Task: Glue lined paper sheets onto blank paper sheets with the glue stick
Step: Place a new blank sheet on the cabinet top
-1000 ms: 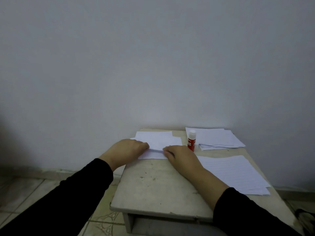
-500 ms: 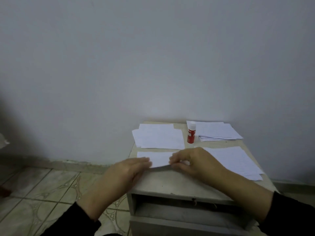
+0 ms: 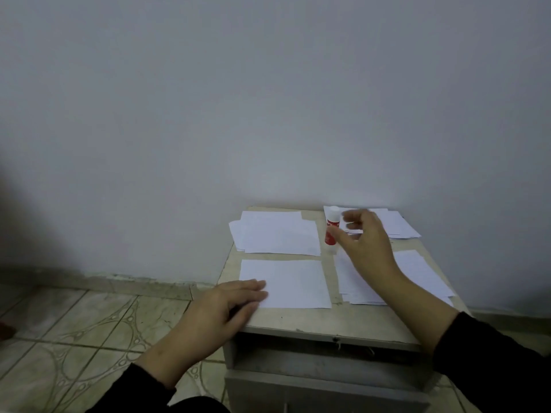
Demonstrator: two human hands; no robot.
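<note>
Right hand (image 3: pixel 362 238) now spread beside glue stick (image 3: pixel 332 226), left hand (image 3: pixel 229 305) flat on sheet (image 3: pixel 293 283) edge

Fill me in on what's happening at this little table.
A person is gluing paper sheets together. The left hand rests flat on the near left corner of a single blank sheet laid at the front of the table. The right hand reaches for the upright glue stick, fingers parted and not yet gripping it. Other paper stacks lie behind the sheet, at the back right and at the right.
</note>
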